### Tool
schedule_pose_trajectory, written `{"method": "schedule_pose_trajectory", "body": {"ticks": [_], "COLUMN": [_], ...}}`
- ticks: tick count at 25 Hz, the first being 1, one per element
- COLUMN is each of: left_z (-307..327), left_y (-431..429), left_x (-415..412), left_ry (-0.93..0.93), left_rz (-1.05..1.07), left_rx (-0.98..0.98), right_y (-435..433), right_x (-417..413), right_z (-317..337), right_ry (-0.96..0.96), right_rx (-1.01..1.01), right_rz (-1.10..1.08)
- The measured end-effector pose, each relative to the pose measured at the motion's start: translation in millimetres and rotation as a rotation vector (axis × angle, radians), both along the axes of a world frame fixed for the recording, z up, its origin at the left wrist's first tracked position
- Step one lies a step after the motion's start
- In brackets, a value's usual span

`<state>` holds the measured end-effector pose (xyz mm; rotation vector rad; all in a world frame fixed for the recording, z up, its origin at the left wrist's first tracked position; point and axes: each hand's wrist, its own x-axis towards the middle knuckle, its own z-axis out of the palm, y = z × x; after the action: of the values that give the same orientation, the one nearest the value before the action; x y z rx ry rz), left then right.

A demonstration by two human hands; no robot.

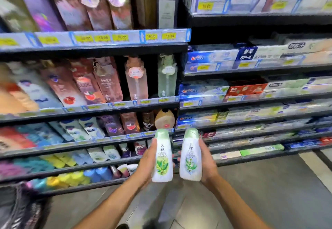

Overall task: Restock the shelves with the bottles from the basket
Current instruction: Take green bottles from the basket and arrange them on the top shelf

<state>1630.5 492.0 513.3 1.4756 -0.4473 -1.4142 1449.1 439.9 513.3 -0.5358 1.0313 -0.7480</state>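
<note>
- Progress looks partway, by my reckoning: two bottles are out and in hand, and neither stands on a shelf yet. I cannot pick out the basket, so how many are left is unknown.
- The left hand [146, 158] grips the left bottle [161, 157], white with a green cap, fingers curled round its outer side.
- The right hand [206, 160] grips the right bottle [190, 157], the same sort, in the same way.
- Both bottles are roughly upright, caps up and labels facing the person, close side by side but apart.
- They are held out in front of the lower rows, where the body-wash shelves [93, 49] meet the toothpaste shelves [251, 70].
- Still to do, I judge: find their row among the blurred lower shelves and set both down.
</note>
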Motion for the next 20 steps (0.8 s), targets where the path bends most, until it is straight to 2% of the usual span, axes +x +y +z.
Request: {"method": "schedule_pose_trajectory", "body": {"ticks": [4,10,20], "left_z": [24.0,77.5,228.6], "left_y": [-1.7,-19.4,-41.5], "left_x": [27.3,81.2,143.7], "left_ry": [-0.038,-0.087,-0.274], "left_rz": [0.071,0.123,0.153], "left_rx": [-0.043,-0.153,-0.492], "right_y": [-18.6,-47.8,-82.3], "right_x": [25.3,89.9,155.8], "right_z": [9.5,61.2,202.2], "right_ry": [0.043,0.029,-0.01], "right_rx": [-0.045,-0.159,-0.484], "right_rz": [0.183,0.222,0.26]}}
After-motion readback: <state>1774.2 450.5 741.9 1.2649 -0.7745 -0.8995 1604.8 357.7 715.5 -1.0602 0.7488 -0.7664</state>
